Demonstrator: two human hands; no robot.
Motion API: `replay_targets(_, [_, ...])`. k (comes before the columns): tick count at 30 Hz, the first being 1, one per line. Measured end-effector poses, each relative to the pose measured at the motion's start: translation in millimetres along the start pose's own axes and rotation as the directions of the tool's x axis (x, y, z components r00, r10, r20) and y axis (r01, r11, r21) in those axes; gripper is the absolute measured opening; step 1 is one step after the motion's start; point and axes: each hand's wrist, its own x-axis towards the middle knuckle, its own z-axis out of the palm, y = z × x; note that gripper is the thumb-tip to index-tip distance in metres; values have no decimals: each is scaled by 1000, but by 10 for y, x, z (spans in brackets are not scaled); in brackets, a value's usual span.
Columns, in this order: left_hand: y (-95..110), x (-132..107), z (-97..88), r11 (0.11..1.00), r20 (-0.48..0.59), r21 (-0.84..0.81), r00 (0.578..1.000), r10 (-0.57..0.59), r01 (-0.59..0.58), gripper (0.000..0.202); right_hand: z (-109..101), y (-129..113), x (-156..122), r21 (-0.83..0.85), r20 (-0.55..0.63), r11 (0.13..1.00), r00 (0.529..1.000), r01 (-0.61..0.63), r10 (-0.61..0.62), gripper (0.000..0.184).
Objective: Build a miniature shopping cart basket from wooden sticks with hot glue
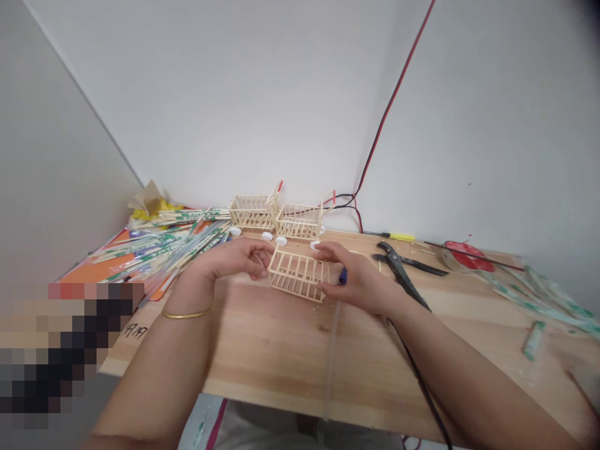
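A small basket (300,273) of thin wooden sticks, with a row of crossbars, lies tilted between my hands above the tabletop. My left hand (241,257), with a gold bangle at the wrist, has its fingers curled at the basket's left end. My right hand (351,275) curves round the other end, thumb at the lower corner and fingers near the upper edge. Partly hidden behind that hand is a dark blue object (344,276). Just behind stand two finished-looking stick carts, a left cart (253,212) and a right cart (299,222), with white wheels and red-tipped handles.
Wrapped sticks (173,250) pile up on the left over an orange sheet (84,265). Black-handled pliers (400,272) lie right of my hand, near a yellow marker (402,237) and a red-centred tape roll (469,256). A black cable (417,369) crosses the table's front edge.
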Motion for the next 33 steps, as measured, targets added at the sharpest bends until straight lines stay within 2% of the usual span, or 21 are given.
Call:
replay_targets(11, [93, -3, 56, 1000, -17, 11, 1000, -18, 18, 58, 5, -72, -18, -28, -42, 999, 998, 35, -36, 66])
replay_targets(19, [0, 67, 43, 1000, 27, -23, 999, 22, -22, 62, -20, -115, -27, -36, -52, 998, 997, 59, -61, 66])
replay_targets(24, [8, 80, 69, 999, 24, -38, 1000, -16, 17, 62, -60, -112, -39, -38, -56, 998, 997, 45, -47, 65])
replay_targets(29, [-27, 91, 69, 997, 19, -63, 999, -33, 34, 62, -187, -38, -42, 27, -182, 999, 983, 31, -26, 61])
replay_targets(33, [-79, 117, 63, 1000, 24, 0, 999, -26, 26, 72, -224, 59, -14, 208, -273, 978, 960, -12, 70, 51])
